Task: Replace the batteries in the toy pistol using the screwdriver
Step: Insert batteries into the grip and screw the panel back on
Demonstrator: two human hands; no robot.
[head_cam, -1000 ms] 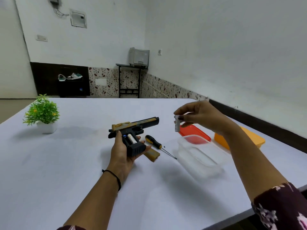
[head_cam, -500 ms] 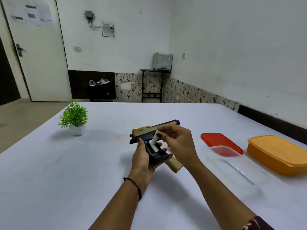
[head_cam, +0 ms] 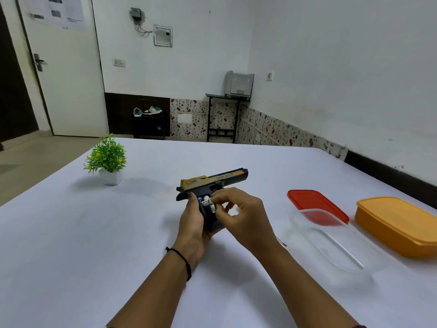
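Black-and-gold plastic toy pistol point(head_cam: 233, 177): held above the white table point(head_cam: 82, 245), barrel pointing right, grip compartment open. Left hand point(head_cam: 191, 223): fingers wrapped round the grip from below; black cord band point(head_cam: 184, 260) at the wrist. Right hand point(head_cam: 246, 218): fingertips pinching a white cylindrical battery point(head_cam: 205, 202) at the open compartment. Screwdriver point(head_cam: 281, 242): only the metal tip shows, on the table behind the right wrist. To the right: clear plastic tub point(head_cam: 335, 252), red lid point(head_cam: 312, 201), orange lidded box point(head_cam: 399, 226). Far left: small green potted plant point(head_cam: 107, 159).
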